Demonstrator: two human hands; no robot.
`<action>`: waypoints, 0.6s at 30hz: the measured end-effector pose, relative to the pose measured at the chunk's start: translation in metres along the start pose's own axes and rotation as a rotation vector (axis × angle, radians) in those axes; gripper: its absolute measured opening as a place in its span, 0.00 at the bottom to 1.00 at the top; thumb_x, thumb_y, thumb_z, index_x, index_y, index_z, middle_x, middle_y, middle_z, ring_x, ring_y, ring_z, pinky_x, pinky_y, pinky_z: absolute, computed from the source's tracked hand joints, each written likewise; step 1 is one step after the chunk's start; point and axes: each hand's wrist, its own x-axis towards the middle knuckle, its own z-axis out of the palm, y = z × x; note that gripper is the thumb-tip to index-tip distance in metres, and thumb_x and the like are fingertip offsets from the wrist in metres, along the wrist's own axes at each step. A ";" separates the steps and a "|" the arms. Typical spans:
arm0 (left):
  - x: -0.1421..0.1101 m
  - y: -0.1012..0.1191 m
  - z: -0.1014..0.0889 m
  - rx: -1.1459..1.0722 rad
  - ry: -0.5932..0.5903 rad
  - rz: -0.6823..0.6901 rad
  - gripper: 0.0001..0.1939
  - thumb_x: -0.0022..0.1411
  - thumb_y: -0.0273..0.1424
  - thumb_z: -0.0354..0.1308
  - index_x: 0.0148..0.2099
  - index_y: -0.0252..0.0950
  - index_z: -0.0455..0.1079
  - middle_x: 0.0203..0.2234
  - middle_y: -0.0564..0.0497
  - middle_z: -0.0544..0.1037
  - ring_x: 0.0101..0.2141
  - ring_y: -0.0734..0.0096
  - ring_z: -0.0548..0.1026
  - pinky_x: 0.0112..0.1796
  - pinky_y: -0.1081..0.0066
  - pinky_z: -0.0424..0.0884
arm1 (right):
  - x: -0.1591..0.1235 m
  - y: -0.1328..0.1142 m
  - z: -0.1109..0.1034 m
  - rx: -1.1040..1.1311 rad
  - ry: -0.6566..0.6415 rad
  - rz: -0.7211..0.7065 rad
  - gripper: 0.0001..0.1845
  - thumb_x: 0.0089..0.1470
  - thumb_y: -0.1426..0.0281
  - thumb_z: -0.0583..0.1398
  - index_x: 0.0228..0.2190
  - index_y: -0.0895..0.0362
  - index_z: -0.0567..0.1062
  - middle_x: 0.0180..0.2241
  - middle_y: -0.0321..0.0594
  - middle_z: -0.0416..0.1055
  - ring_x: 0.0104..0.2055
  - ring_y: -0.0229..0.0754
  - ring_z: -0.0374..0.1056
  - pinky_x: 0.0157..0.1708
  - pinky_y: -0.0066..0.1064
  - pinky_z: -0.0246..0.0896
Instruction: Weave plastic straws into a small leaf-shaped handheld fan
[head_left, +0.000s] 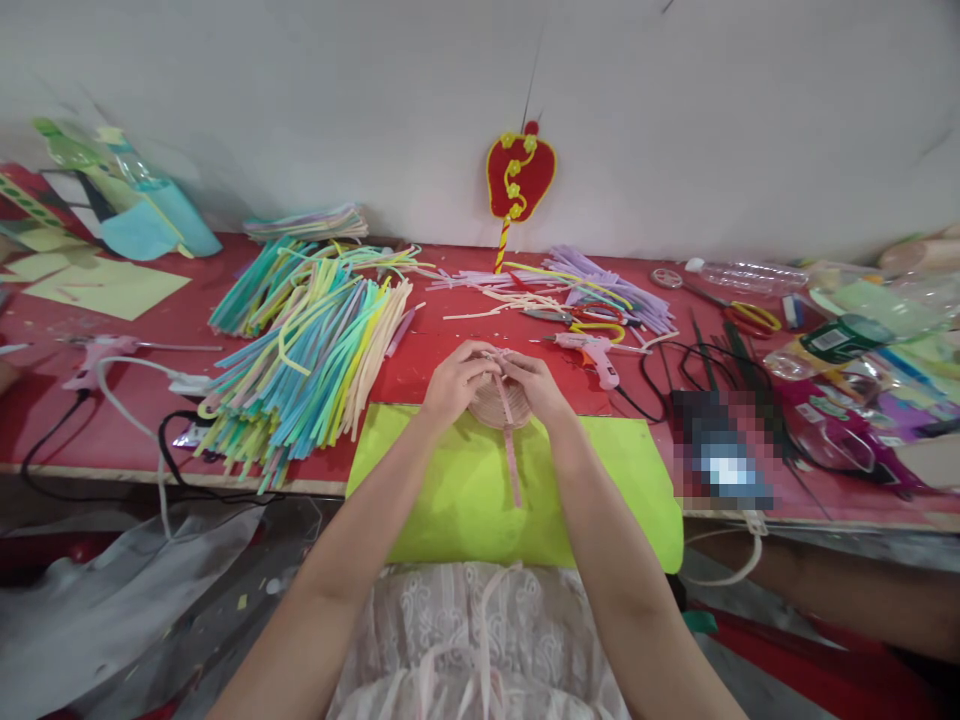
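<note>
My left hand (455, 383) and my right hand (537, 386) meet over a small round pink woven piece (491, 405) made of soft strips. Both hands have their fingers curled and pinched on it, at the far edge of a lime green sheet (465, 500). One loose pink strip (511, 450) hangs from the piece toward me across the sheet. A large heap of blue, green, yellow and cream strips (307, 370) lies just left of my left hand.
A pink glue gun (596, 352) and scissors with yellow handles (600, 330) lie right of my hands on the red table (420, 360). Purple strips (600, 280), a red ornament (519, 180) on the wall, black cables (705, 370) and bottles sit beyond. Another glue gun (97, 360) lies far left.
</note>
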 end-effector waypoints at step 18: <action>0.000 0.015 0.010 0.368 0.219 -0.074 0.11 0.54 0.30 0.55 0.42 0.37 0.64 0.46 0.45 0.68 0.50 0.63 0.63 0.53 0.59 0.56 | 0.001 -0.001 0.013 -0.158 0.236 -0.123 0.18 0.47 0.55 0.56 0.29 0.57 0.76 0.28 0.39 0.72 0.28 0.38 0.64 0.26 0.28 0.58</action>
